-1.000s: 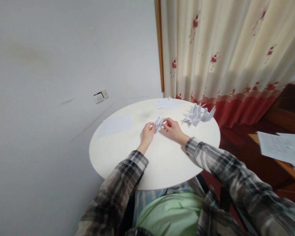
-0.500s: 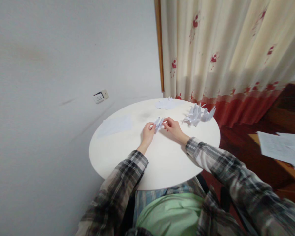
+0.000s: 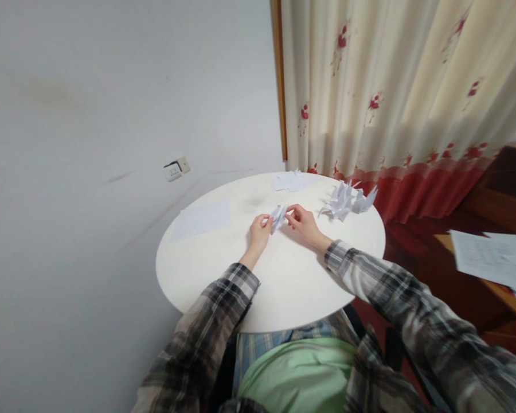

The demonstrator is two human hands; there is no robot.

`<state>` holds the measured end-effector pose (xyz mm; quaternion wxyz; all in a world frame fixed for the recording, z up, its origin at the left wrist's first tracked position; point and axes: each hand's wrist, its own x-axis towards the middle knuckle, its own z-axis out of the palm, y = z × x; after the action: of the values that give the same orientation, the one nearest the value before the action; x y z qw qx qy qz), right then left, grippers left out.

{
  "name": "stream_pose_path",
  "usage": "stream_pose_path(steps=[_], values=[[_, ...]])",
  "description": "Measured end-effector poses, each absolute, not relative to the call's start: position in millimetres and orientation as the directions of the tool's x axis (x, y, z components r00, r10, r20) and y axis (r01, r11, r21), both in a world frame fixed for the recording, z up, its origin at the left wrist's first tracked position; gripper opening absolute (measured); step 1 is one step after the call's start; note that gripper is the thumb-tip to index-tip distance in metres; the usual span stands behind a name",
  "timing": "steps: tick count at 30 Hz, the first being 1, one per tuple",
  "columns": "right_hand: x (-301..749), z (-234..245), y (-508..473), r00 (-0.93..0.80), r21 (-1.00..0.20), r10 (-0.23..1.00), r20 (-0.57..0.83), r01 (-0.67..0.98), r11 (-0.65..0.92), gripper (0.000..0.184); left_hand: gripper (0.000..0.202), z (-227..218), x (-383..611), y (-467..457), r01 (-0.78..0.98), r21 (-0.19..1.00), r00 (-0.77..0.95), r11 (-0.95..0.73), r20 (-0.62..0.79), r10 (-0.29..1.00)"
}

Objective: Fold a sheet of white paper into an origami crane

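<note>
A small piece of folded white paper (image 3: 278, 218) is held between my two hands, above the middle of the round white table (image 3: 284, 287). My left hand (image 3: 259, 230) pinches its left side between thumb and fingers. From the right, my right hand (image 3: 301, 222) has its thumb and forefinger closed on the paper's other edge. The exact shape of the folds is too small to make out. To the right of my right hand stands a cluster of folded white paper cranes (image 3: 340, 202) with pointed tips.
Flat white sheets (image 3: 204, 219) lie on the table's left side. More white paper pieces (image 3: 290, 182) rest at its far edge. A wall with a socket (image 3: 172, 171) is on the left, a flowered curtain (image 3: 370, 86) behind. Papers (image 3: 490, 258) lie on wooden furniture at right.
My right hand's fingers have shifted very slightly at the paper's edge. Otherwise both hands and the folded paper keep their places.
</note>
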<state>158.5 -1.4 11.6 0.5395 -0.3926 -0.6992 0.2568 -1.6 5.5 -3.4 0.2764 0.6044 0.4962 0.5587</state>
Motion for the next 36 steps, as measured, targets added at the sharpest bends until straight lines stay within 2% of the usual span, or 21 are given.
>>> stream_pose_path(steps=[17, 27, 32, 36], values=[[159.2, 10.6, 0.4, -0.061, -0.795, 0.829, 0.556, 0.253, 0.552, 0.036, 0.016, -6.8, -2.2, 7.5, 0.28, 0.891, -0.114, -0.356, 0.399, 0.91], [159.1, 10.1, 0.7, -0.128, -0.777, 0.833, 0.539, 0.308, 0.55, 0.019, 0.017, -5.8, -1.8, 6.7, 0.273, 0.896, -0.114, -0.351, 0.393, 0.913], [158.6, 5.3, 3.2, -0.238, -0.742, 0.838, 0.49, 0.391, 0.545, 0.015, 0.018, -4.9, -1.1, 5.1, 0.243, 0.907, -0.099, -0.345, 0.376, 0.921], [159.2, 3.2, 4.9, -0.22, -0.723, 0.843, 0.492, 0.437, 0.536, 0.017, 0.021, -5.2, 0.2, 4.6, 0.232, 0.912, -0.056, -0.339, 0.361, 0.931]])
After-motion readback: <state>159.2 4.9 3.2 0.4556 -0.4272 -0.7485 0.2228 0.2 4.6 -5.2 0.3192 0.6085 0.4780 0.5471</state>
